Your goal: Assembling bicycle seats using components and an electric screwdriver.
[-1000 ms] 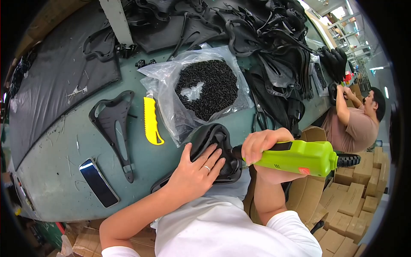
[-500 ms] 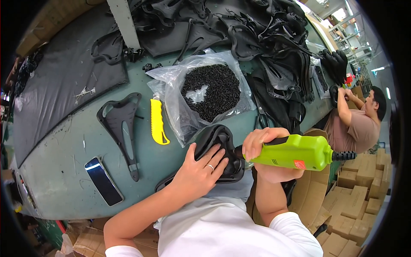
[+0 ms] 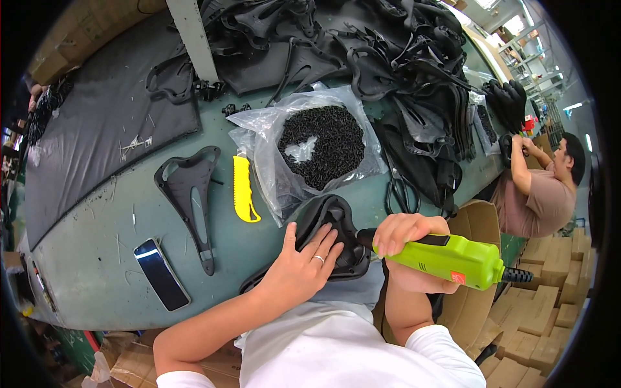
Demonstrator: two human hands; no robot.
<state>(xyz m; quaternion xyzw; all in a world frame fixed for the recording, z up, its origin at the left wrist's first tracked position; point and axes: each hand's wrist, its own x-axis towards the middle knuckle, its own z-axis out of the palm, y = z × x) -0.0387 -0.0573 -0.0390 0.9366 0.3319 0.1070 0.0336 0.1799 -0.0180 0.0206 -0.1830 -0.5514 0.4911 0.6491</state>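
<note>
The left hand [image 3: 301, 266] is spreading over the black saddle [image 3: 354, 260] by the table's [image 3: 103, 278] near edge, its clasp unclear; the right hand [image 3: 402, 234] is gripping a lime-green power screwdriver [image 3: 462, 258]. Fastening seems underway; what's done or remaining isn't showing.

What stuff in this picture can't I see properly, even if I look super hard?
In the head view:
- Middle of the black seat: hidden under the left hand.
- Part of the green tool: covered by the right hand.
- Each black bit's exact shape in the clear bag: too small.
- Top of the grey post: cut off by the upper edge.
</note>
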